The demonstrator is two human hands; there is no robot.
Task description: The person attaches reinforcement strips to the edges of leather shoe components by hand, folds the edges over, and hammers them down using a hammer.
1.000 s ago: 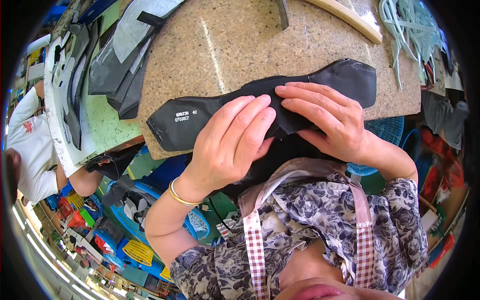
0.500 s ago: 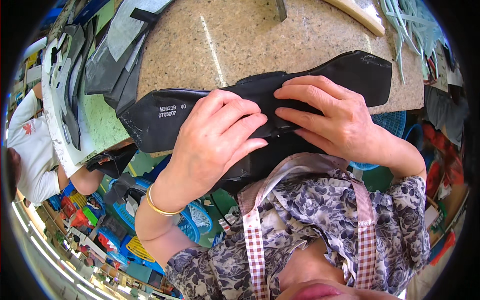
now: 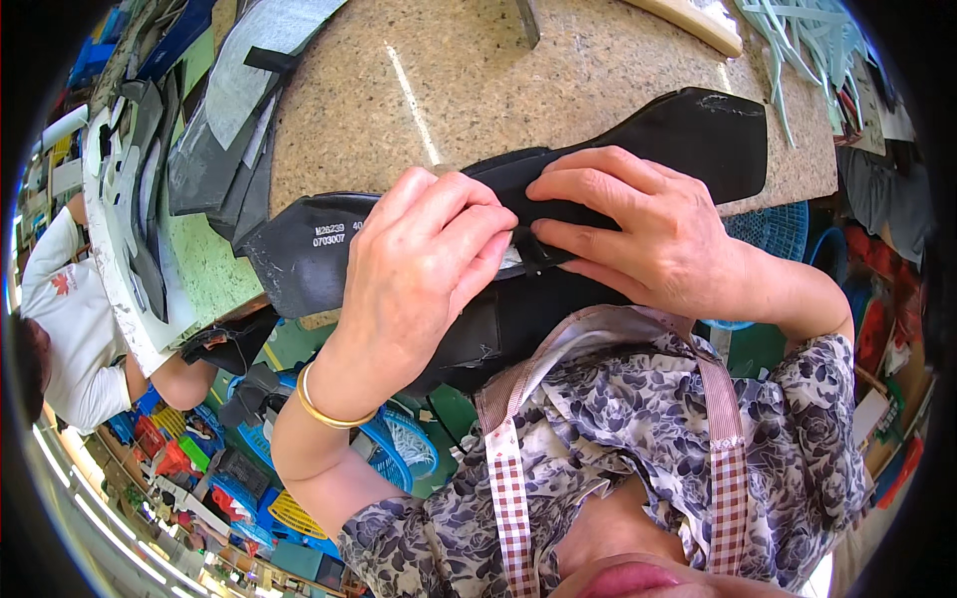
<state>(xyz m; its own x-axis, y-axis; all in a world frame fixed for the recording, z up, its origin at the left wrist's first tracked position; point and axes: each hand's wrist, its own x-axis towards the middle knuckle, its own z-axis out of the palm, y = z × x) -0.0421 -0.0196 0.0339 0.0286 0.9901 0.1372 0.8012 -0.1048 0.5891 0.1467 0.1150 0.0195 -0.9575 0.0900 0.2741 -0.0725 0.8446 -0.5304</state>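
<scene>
A long black leather shoe upper piece (image 3: 702, 142) lies across the near edge of the stone slab, its two broad ends spread to left and right. White printing marks its left end. Close to the middle of the piece, my left hand (image 3: 414, 264) pinches the leather with bent fingers. My right hand (image 3: 633, 227) grips the same middle part from the other side, fingertips pressed on it. Between the two hands a narrow strap-like bit and a small pale patch show. More black material hangs below, towards my apron (image 3: 508, 478). The undersides of the fingertips are hidden.
The speckled stone slab (image 3: 344, 110) carries a wooden handle (image 3: 698, 28) and pale blue strips (image 3: 788, 50) at the far right. Stacked dark pieces (image 3: 214, 159) lie at left. A person in a white shirt (image 3: 70, 299) sits beyond. Blue baskets (image 3: 768, 234) stand below the slab.
My left hand has turned and its fingertips have drawn in towards the middle of the leather. A pale patch now shows between my hands. The whole view has shifted slightly.
</scene>
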